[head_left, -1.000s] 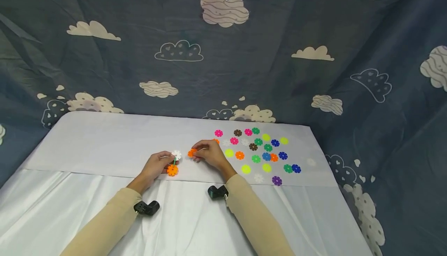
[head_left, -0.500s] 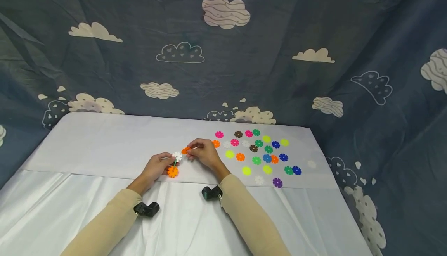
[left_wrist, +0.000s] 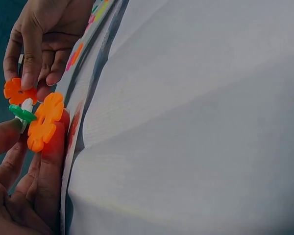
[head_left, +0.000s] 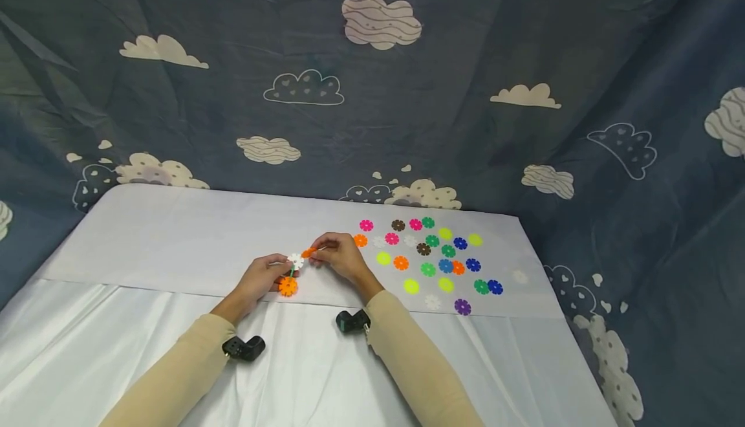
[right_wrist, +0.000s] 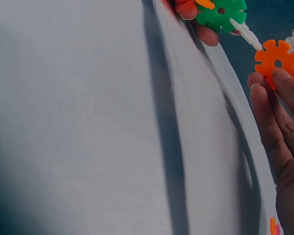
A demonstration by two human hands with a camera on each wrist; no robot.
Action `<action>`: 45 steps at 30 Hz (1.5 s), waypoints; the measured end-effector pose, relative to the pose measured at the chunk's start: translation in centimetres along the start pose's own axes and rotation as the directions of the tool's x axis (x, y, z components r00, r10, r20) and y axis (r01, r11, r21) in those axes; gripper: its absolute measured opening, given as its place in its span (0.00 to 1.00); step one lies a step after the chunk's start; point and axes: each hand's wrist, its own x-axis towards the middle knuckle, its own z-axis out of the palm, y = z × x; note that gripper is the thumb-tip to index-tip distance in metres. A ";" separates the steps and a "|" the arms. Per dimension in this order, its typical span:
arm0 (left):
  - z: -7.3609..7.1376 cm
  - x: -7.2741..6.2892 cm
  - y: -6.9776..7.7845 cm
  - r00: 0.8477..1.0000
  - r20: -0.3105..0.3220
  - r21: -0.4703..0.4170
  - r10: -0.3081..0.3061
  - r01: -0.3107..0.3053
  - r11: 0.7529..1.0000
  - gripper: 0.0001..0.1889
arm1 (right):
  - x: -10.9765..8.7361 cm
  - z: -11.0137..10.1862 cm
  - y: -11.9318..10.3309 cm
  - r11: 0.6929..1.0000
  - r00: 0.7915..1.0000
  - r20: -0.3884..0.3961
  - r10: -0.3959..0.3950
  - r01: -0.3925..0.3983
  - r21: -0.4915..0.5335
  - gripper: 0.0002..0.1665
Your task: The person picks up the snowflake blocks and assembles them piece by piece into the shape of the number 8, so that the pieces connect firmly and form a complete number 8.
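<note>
My left hand (head_left: pixel 257 281) holds a small joined chain of notched, flower-shaped plastic discs. An orange disc (head_left: pixel 288 286) sits at its lower end, a green disc (left_wrist: pixel 22 113) in the middle, and a white disc (head_left: pixel 296 261) at the top. Between thumb and fingers, my right hand (head_left: pixel 342 257) pinches a second orange disc (right_wrist: pixel 264 59). In the right wrist view, that disc's notched edge meets the tip of the white disc, which shows edge-on there. Both hands are close together over the near-middle part of the white table.
Many loose discs lie spread on the white tabletop (head_left: pixel 192 233) right of my hands, among them a purple disc (head_left: pixel 462 306), a yellow disc (head_left: pixel 411 286) and a pink disc (head_left: pixel 366 225). A dark cloud-print curtain (head_left: pixel 419 136) hangs behind the table.
My right hand has moved left, bringing its orange disc from apart up to the white disc's edge and turning it more edge-on. My left hand has stayed nearly still with the chain.
</note>
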 end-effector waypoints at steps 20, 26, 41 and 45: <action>0.3 0.0 0.2 0.998 -0.055 -0.017 0.022 -0.023 1.000 0.17 | 1.4 0.0 1.9 0.999 1.000 0.014 -0.014 0.014 -0.047 0.06; 0.4 -0.1 0.2 0.997 -0.083 -0.007 0.000 0.000 1.000 0.18 | 1.5 0.0 1.5 0.996 0.999 0.044 -0.024 0.027 -0.084 0.06; 0.2 -0.2 0.6 0.998 -0.054 0.011 -0.013 0.013 1.000 0.16 | 1.1 0.4 -0.3 0.973 0.998 0.040 -0.049 0.057 -0.225 0.04; 0.0 -0.4 0.6 1.000 -0.010 0.034 -0.023 0.024 0.999 0.16 | 1.9 -0.1 1.0 0.974 0.998 0.065 -0.001 0.016 -0.225 0.05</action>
